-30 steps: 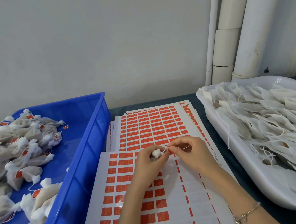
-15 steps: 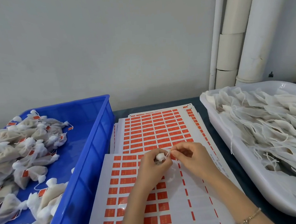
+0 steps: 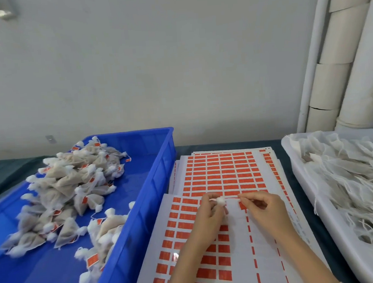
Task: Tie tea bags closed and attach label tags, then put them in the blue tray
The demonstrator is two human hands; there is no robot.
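My left hand grips a tea bag by its neck, and only the white gathered top shows above my fingers. My right hand pinches the bag's thin string a little to the right of that top, with the string stretched between the two hands. Both hands hover over sheets of orange label stickers. The blue tray stands on the left and holds several tied tea bags with orange tags.
A white tub on the right is piled with untied tea bags and loose strings. White pipes run up the wall at the back right. A dark table surface shows between the sheets and the tub.
My right hand has drawn away to the right, pulling the string taut from the bag's top. The view has tilted up and swung left.
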